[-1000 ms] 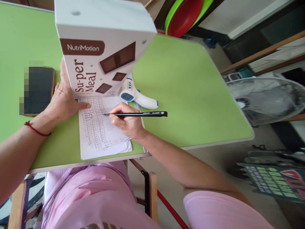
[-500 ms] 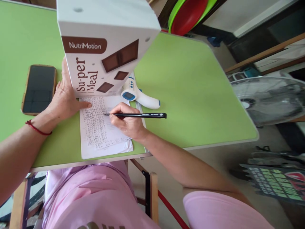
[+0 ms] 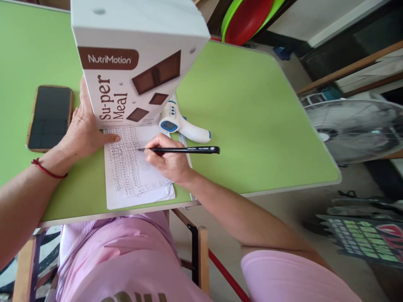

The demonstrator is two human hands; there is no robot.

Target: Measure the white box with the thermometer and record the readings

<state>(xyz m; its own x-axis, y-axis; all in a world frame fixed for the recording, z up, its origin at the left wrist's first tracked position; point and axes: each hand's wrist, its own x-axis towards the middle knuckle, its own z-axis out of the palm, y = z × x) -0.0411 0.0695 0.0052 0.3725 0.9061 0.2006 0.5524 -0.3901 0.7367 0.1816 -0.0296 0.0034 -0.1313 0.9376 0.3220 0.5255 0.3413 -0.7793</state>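
My right hand (image 3: pixel 170 160) pinches a black pen (image 3: pixel 189 149), its tip touching the stack of paper (image 3: pixel 140 201). Rows of small handwriting cover the left part of the top sheet, with a loop drawn round a few words. My left hand (image 3: pixel 85 126) is spread, its thumb lying on the sheet's upper left edge. Its other fingers reach up along the left side of a white NutriMotion box (image 3: pixel 118 79), partly hidden behind it. That box stands over the top of the paper. A white and blue infrared thermometer (image 3: pixel 184 126) lies right of the box's lower corner.
A phone in a brown case (image 3: pixel 50 117) lies left of my left hand on the green table (image 3: pixel 252 126). Beyond the table's right edge stands a fan (image 3: pixel 352 130). Red and green basins (image 3: pixel 248 21) are at the back. A wooden-legged chair (image 3: pixel 203 260) is below.
Both hands keep their places, and the pen tip stays at about the same spot on the sheet. The whole view has shifted very slightly.
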